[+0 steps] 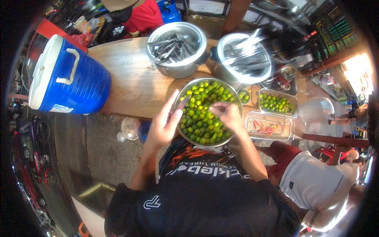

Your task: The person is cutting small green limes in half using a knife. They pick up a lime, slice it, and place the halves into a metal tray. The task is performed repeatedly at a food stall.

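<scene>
A round metal bowl (pixel 240 114) full of small green and yellowish citrus fruits (pixel 204 118), like calamansi, stands at the table's front edge before me. At its left side is my left hand (pixel 165 126), thumb and fingers about what looks like a small knife (pixel 184 102), whose dark blade points over the fruits. The knife's handle is hidden by the hand. My right hand (pixel 226 114) hovers above the right part of the bowl, fingertips drawn together and slightly blurred. Whether a fruit is between those fingertips cannot be made out.
Behind the bowl stand two metal pots (pixel 177 69) (pixel 244 75) of cutlery. To the right are a container of citrus fruits (pixel 276 103) and a basket of red chillies (pixel 265 127). A blue drink cooler (pixel 86 83) occupies the wooden table's (pixel 127 68) left end. A person (pixel 314 180) is close on my right.
</scene>
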Tool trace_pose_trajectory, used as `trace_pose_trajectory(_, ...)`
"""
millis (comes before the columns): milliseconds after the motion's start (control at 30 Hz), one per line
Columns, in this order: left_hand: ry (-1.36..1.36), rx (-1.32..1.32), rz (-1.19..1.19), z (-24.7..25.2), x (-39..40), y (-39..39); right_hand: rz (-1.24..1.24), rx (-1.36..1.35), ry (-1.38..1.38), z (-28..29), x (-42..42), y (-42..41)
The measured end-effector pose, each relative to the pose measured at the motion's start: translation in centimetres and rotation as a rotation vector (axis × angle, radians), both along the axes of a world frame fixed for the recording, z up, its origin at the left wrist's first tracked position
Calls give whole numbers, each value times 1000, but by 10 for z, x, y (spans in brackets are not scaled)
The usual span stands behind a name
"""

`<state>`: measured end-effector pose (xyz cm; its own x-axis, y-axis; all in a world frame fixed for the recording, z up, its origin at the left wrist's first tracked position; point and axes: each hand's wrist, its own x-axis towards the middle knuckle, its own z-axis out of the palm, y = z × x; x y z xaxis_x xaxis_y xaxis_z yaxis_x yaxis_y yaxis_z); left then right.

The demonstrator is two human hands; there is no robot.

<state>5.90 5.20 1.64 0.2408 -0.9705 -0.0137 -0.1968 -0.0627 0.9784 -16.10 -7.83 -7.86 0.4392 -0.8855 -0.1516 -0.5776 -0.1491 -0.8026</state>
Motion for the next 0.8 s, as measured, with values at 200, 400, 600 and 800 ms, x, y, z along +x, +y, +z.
trace_pose_trajectory(200,55,7,34,-3,13,3,210,-415,322,-6,46,-41)
trace_pose_trajectory(400,23,2,-7,3,2,4,257,-504,93,-13,44,-54)
trace_pose_trajectory(600,-43,18,-292,21,-15,-10,194,426,-658,44,15,0)
trace_pose_trajectory(800,-49,-120,-398,14,-32,-17,141,524,-973,56,0,15)
